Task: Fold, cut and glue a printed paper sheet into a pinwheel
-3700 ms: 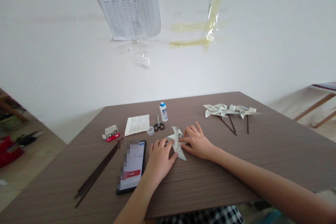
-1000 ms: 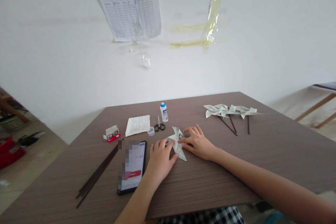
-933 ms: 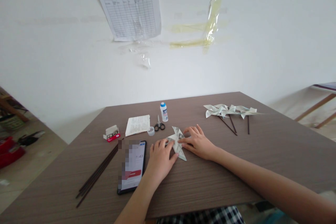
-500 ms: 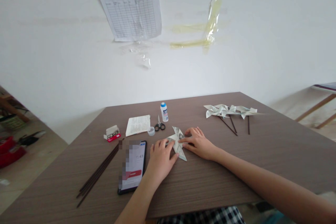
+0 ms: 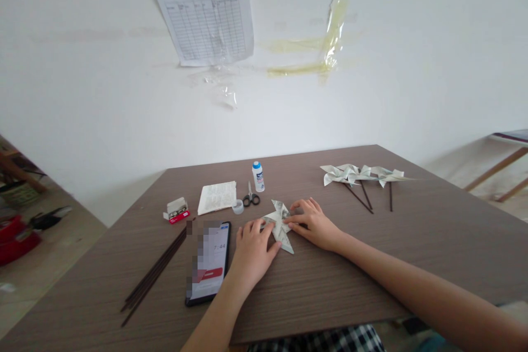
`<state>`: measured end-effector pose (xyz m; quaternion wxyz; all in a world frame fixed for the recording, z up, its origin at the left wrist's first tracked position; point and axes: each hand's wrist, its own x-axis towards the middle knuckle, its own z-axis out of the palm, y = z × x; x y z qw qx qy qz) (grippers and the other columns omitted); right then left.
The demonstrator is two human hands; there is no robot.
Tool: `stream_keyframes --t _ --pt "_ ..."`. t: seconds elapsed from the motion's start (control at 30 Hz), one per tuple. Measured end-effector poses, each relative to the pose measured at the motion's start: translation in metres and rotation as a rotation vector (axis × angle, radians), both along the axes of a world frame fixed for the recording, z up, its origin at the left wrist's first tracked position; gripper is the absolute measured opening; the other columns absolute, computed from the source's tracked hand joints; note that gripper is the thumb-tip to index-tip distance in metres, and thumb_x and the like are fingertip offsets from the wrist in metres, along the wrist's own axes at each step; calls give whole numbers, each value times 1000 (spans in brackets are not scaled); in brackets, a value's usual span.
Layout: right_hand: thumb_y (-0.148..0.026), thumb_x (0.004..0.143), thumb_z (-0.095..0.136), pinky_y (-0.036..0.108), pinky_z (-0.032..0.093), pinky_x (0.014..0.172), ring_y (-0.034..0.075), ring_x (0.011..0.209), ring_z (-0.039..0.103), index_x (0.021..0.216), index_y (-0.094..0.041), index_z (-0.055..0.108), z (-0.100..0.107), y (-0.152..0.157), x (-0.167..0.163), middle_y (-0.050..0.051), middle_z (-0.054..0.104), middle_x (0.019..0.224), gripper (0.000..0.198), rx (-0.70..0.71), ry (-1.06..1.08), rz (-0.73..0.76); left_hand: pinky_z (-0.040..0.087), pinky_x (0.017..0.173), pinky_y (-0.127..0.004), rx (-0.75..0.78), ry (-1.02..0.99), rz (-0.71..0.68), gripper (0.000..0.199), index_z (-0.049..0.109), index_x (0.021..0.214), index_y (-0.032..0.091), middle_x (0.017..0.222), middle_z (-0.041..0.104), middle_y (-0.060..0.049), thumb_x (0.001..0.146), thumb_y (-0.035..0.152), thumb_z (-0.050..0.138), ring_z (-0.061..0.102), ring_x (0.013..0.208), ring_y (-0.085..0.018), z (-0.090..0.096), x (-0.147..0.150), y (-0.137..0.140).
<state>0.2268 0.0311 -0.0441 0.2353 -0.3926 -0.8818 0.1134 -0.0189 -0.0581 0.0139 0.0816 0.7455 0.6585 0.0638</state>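
A paper pinwheel [image 5: 282,231] folded from printed paper lies on the table in front of me, its pointed blades spread out. My left hand [image 5: 252,250] holds its left side, with the index finger and thumb on the paper. On the other side, my right hand [image 5: 313,224] grips the right blade near the centre with thumb and forefinger. The fingers partly cover the left and right blades. Beyond the hands stand a white glue bottle [image 5: 258,179] with a blue cap, black-handled scissors [image 5: 251,198] and a roll of clear tape [image 5: 237,207].
Several dark sticks [image 5: 154,275] and a phone [image 5: 208,264] lie on the left. Behind them are a small red-and-white box [image 5: 177,212] and a stack of printed paper [image 5: 216,197]. Finished pinwheels [image 5: 350,175] on sticks rest at the back right. A wall bounds the table's far edge.
Both hands stay on the pinwheel in nearly the same pose. The right fingers have shifted very slightly; the phone's timer reading has advanced.
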Motion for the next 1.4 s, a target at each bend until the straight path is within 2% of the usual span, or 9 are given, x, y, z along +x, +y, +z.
stream_keyframes --t 0.23,0.43,0.8,1.03,1.17,1.27,1.4 --pt "-41 128 74 87 35 149 40 155 72 142 -37 99 7 -4 -5 17 80 158 29 30 -98 -45 53 146 -74 11 -8 -20 55 82 172 28 176 79 -19 117 31 81 68 170 -48 -1 -1 1" --pt "-41 127 76 87 37 148 39 149 74 142 -37 99 7 -5 -7 16 82 152 28 50 -110 -44 52 148 -71 2 3 -4 55 82 173 28 176 79 -19 118 30 83 69 171 -47 3 2 0" --pt "-41 126 76 85 35 150 40 149 74 141 -37 99 1 -3 -6 15 82 148 28 -49 -12 -52 53 146 -73 25 1 -9 55 83 171 28 175 79 -20 117 28 83 70 169 -48 -3 0 1" --pt "-41 125 77 72 49 142 38 143 75 135 -37 101 -5 8 -2 14 83 144 27 -129 83 -48 52 148 -71 0 2 6 55 83 172 28 176 78 -19 117 31 84 69 170 -47 1 2 0" --pt "-42 126 74 69 51 140 38 143 74 139 -36 101 -4 8 -1 15 83 144 31 -132 107 -33 51 149 -70 2 1 13 55 84 172 27 176 78 -20 117 31 85 68 171 -47 1 2 1" --pt "-42 125 75 74 46 145 39 147 74 146 -39 99 1 3 -3 15 82 148 31 -133 77 -42 53 147 -70 19 -3 15 54 85 170 29 174 79 -19 116 31 87 70 169 -47 -1 2 1" --pt "-42 125 77 84 30 152 42 157 70 153 -42 96 7 -4 -6 16 80 158 34 -114 -7 -37 54 146 -71 26 2 6 53 85 169 30 174 79 -19 116 31 87 70 169 -47 -3 1 1"
